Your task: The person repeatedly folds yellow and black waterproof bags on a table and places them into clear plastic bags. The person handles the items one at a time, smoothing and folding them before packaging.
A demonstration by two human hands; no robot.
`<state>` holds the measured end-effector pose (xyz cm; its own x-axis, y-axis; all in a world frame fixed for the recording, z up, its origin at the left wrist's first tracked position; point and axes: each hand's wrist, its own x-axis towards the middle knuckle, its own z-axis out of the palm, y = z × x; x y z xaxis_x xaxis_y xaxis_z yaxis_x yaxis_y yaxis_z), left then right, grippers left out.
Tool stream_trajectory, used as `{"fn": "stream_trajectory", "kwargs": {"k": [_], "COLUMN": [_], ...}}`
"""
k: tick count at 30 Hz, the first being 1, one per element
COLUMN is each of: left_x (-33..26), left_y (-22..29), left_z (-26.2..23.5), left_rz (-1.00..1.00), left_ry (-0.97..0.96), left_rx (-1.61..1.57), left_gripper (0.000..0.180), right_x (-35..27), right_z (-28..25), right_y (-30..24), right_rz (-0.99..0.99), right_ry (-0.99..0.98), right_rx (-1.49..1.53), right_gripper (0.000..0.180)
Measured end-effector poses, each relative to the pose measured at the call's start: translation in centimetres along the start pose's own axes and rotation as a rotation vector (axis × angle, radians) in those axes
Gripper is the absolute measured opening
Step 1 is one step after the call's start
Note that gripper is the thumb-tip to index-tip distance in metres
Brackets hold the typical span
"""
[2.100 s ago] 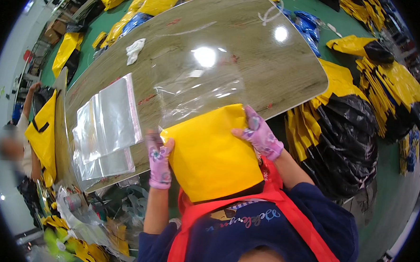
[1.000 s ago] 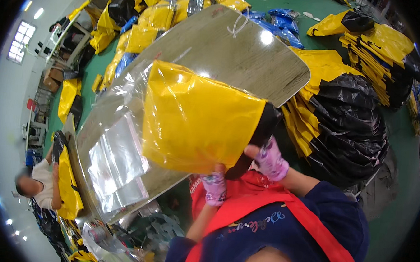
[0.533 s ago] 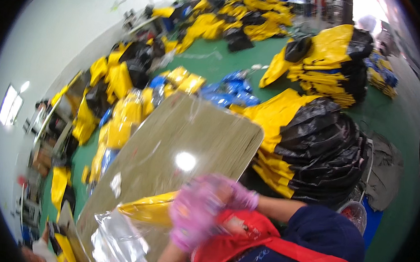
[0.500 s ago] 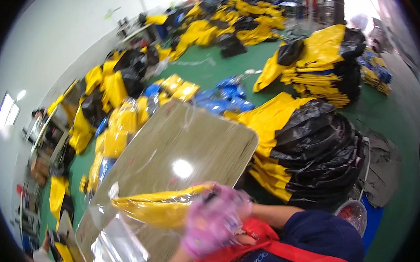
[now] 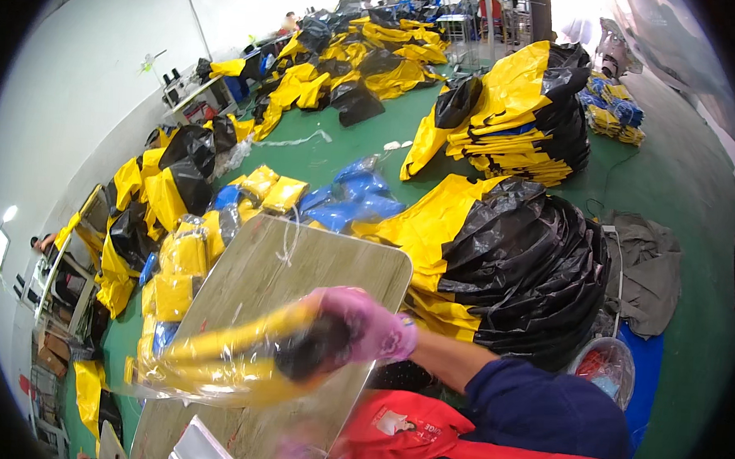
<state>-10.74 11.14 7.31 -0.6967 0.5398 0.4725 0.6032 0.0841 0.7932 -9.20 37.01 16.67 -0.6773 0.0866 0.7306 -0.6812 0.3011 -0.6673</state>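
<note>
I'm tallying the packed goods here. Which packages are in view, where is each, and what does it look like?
Bagged pack: in the right hand above the table, yellow, in clear film, blurred.
Yellow packs: stacked left of the table, clear-wrapped.
Blue packs: floor beyond the table.
Empty clear bags: table's near end.
Left hand: blurred, grip unclear.

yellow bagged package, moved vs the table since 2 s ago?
Yes. The yellow bagged package has gone from upright at the table's near edge to lifted edge-on across it, swung leftward, in the right hand.
</note>
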Motion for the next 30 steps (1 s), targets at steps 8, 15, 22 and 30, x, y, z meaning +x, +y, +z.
{"fn": "stream_trajectory", "kwargs": {"k": [8,15,22,30], "left_x": [3.7,2.9,1.2,4.5], "left_y": [6.6,6.2,6.8,12.2], "left_z": [-4.4,-2.6,-4.6,-9.2], "left_rz": [0.099,0.179,-0.190,0.059], "left_ry": [0.380,0.407,0.651,0.827], "left_rx": [0.155,-0.402,-0.088,0.260], "left_gripper": [0.069,0.082,0.029,0.029], "right_x": [-2.5,-4.5,-3.0,2.9], "right_z": [1.6,3.7,6.3,4.8], "right_y": [-2.1,-1.7,-1.6,-7.0], "right_rz": [-0.160,0.478,0.070,-0.241], "right_ry": [-0.101,0.381,0.339,0.270], "right_rx": [-0.407,0.441,-0.015,-0.369], "right_gripper": [0.040,0.008,0.015,0.016]}}
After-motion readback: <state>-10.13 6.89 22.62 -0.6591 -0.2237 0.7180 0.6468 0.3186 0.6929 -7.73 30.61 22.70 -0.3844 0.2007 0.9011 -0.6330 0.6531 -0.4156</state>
